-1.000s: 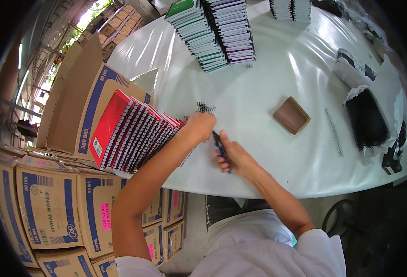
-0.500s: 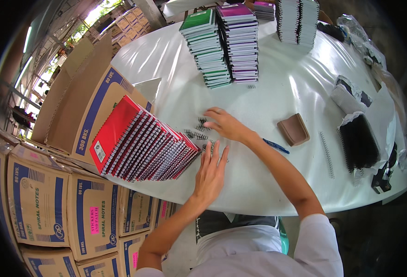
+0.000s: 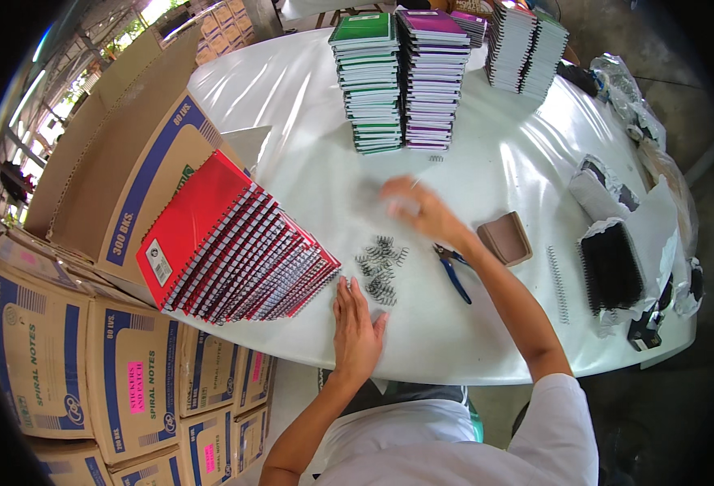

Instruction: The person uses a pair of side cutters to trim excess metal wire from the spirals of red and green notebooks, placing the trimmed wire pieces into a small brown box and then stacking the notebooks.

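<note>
At about nine o'clock in the view, stacked cardboard cartons (image 3: 110, 381) are standing beside the white table (image 3: 308, 138), and an open carton (image 3: 142, 174) is leaning over the table's left edge. Against it a row of red spiral notebooks (image 3: 235, 251) is leaning, covers tilting toward ten o'clock, the row's long axis running from ten o'clock down to four o'clock, wire spines facing the person.

Just right of the row's lower end, the left hand (image 3: 355, 330) is lying palm down on the table near its front edge, fingers stretched out flat and slightly spread, pointing toward twelve o'clock and gripping nothing. Right above its fingertips, touching or nearly so, a small heap of short wire coil pieces (image 3: 380, 267) is lying near the centre of the table, the pieces pointing every way, the heap stretching roughly from twelve to six o'clock.

At twelve o'clock of the heap, the right hand (image 3: 414, 206) is hovering over the table, motion-blurred; whether its fingers are closed on anything I cannot tell. Blue-handled pliers (image 3: 454, 274) are lying just beside the right forearm, handles pointing to five o'clock. Farther right a brown tray (image 3: 504, 239) is sitting, then a long wire coil (image 3: 558, 283) lying twelve-to-six, then a bundle of black coils (image 3: 612, 263) on white wrapping. At the far edge, stacks of green (image 3: 369, 89) and purple notebooks (image 3: 434, 81) are standing.
</note>
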The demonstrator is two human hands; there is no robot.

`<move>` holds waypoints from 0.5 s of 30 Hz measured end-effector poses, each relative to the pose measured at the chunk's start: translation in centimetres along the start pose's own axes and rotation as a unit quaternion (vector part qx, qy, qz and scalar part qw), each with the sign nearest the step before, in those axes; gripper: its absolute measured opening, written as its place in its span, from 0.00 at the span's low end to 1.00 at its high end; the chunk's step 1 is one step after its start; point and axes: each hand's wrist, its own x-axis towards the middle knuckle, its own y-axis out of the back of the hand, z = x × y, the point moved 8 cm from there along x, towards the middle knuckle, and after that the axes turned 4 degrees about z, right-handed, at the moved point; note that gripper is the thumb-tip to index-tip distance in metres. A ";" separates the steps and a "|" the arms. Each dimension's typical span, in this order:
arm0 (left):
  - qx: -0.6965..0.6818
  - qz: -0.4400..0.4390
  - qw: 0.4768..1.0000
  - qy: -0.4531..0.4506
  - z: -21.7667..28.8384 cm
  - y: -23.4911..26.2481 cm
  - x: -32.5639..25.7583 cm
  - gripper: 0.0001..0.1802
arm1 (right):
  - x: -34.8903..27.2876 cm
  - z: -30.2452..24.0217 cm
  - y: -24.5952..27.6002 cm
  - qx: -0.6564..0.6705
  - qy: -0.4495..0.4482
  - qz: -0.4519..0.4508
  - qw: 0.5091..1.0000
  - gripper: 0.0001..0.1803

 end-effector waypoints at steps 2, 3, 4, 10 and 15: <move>-0.002 0.007 1.000 -0.021 0.8 -0.1 1.0 0.46 | 0.6 7.1 5.1 -0.133 -0.106 0.098 0.981 0.08; -0.008 0.005 1.000 -0.028 1.2 -0.5 1.5 0.46 | 0.3 10.2 7.2 -0.218 -0.164 0.140 0.952 0.08; -0.011 0.003 0.999 -0.034 1.6 -0.7 2.0 0.46 | -0.1 11.9 7.7 -0.204 -0.167 0.165 0.950 0.09; -0.031 0.002 0.999 -0.035 1.4 -1.4 3.8 0.45 | 0.2 10.3 1.1 -0.129 -0.095 0.071 0.984 0.14; -0.074 -0.011 0.997 0.011 0.4 -1.7 4.6 0.44 | -3.8 0.8 -3.0 0.053 -0.157 -0.187 0.968 0.32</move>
